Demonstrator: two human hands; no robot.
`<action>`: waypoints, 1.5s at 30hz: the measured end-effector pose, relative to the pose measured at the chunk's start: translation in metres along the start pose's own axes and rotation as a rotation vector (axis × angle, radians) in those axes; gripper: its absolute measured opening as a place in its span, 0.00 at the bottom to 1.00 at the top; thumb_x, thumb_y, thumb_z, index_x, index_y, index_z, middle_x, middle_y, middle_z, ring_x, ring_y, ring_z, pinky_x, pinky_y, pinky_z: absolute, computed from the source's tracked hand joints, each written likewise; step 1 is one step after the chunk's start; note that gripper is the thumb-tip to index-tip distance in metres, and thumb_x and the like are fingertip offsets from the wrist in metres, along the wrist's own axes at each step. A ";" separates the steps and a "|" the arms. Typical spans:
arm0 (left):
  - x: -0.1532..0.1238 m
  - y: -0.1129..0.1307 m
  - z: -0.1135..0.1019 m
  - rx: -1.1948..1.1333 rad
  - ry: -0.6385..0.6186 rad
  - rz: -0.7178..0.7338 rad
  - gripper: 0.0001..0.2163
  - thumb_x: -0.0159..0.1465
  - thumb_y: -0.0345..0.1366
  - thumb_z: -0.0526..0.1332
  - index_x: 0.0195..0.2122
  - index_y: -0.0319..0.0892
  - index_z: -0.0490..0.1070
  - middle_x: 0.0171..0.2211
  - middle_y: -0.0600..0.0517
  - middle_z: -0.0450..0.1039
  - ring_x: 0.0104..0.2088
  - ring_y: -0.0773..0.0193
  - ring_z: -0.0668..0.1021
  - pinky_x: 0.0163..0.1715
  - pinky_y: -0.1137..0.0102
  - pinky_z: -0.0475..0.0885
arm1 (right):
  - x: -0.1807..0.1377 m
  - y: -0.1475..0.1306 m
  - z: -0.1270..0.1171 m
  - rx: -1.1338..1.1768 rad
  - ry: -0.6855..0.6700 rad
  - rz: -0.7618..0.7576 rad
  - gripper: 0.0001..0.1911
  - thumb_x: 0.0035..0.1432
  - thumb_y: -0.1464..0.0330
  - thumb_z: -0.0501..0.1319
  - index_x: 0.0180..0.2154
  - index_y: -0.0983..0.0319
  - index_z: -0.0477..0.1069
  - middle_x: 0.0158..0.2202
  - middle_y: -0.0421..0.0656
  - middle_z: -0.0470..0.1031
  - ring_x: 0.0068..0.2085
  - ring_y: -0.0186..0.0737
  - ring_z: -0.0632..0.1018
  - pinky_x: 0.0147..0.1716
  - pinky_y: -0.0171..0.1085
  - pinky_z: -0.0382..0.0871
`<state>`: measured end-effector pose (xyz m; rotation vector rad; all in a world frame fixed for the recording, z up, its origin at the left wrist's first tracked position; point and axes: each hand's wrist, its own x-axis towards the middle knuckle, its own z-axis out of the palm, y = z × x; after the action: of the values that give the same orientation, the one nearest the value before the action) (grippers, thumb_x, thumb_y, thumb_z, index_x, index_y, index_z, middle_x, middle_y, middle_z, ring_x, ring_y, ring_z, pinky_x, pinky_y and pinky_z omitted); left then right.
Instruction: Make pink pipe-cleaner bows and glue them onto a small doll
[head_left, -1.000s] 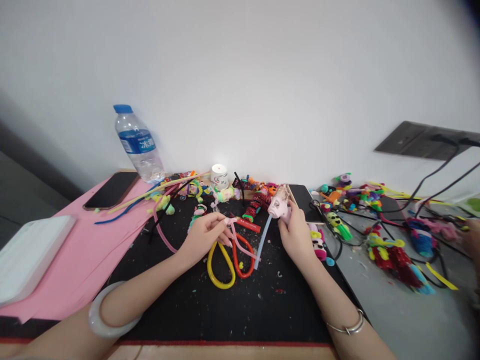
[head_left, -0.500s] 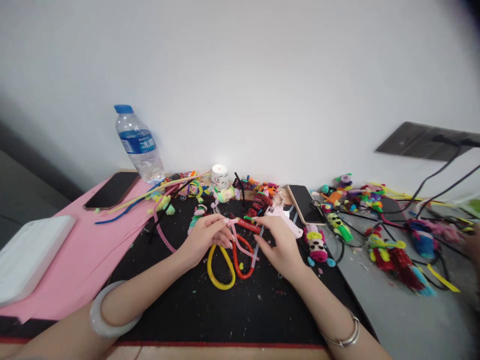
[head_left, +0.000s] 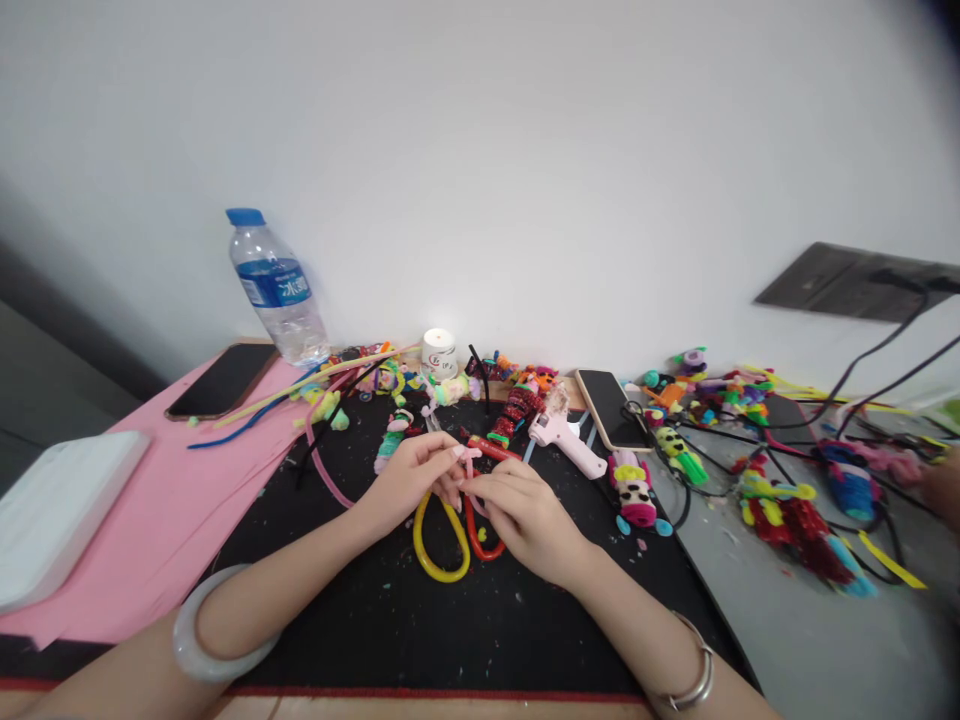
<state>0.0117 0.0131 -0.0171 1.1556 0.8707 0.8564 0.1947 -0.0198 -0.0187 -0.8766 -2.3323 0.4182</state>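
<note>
A pink pipe cleaner (head_left: 470,462), bent and small, is pinched between my two hands above the black mat. My left hand (head_left: 421,472) closes its thumb and fingers on one part of it. My right hand (head_left: 531,515) meets it from the right, fingertips together on the pink strand. Below my hands lie a yellow loop handle (head_left: 441,580) and a red loop handle (head_left: 480,548), which look like those of scissors; the part above them is mostly hidden. A red tube-like piece (head_left: 495,449) lies just behind my right hand.
A pale pink glue gun (head_left: 568,446) lies right of my hands beside a phone (head_left: 611,410). Several pipe-cleaner figures, one pink and white (head_left: 634,488), crowd the back and right. A water bottle (head_left: 277,300) leans at the wall. Another person's hand (head_left: 941,485) shows at the right edge.
My right hand has moved left and closed on the pink pipe cleaner beside my left hand. Its loose end is no longer stretched out to the right, and the glue gun is now uncovered.
</note>
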 end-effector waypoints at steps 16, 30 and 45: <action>-0.003 0.004 0.003 0.196 0.049 0.125 0.12 0.61 0.43 0.55 0.28 0.40 0.64 0.16 0.59 0.64 0.15 0.71 0.69 0.17 0.76 0.66 | 0.000 0.000 0.002 0.028 0.037 -0.027 0.21 0.60 0.77 0.48 0.53 0.58 0.64 0.46 0.44 0.74 0.42 0.39 0.72 0.43 0.42 0.68; -0.006 0.004 0.004 0.252 0.106 0.144 0.15 0.61 0.44 0.54 0.23 0.40 0.63 0.14 0.61 0.56 0.14 0.74 0.60 0.15 0.78 0.56 | 0.003 -0.006 0.007 0.034 0.088 -0.073 0.16 0.60 0.72 0.56 0.50 0.57 0.66 0.39 0.41 0.77 0.37 0.37 0.72 0.40 0.38 0.70; -0.010 -0.002 0.008 0.413 0.051 0.183 0.14 0.62 0.43 0.53 0.25 0.39 0.63 0.15 0.60 0.57 0.15 0.74 0.62 0.15 0.78 0.57 | 0.003 -0.014 0.005 -0.084 0.051 -0.053 0.10 0.60 0.70 0.54 0.43 0.60 0.68 0.41 0.46 0.73 0.44 0.39 0.72 0.43 0.38 0.70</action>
<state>0.0147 0.0006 -0.0164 1.5976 1.0246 0.8808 0.1832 -0.0284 -0.0146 -0.8526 -2.3349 0.2739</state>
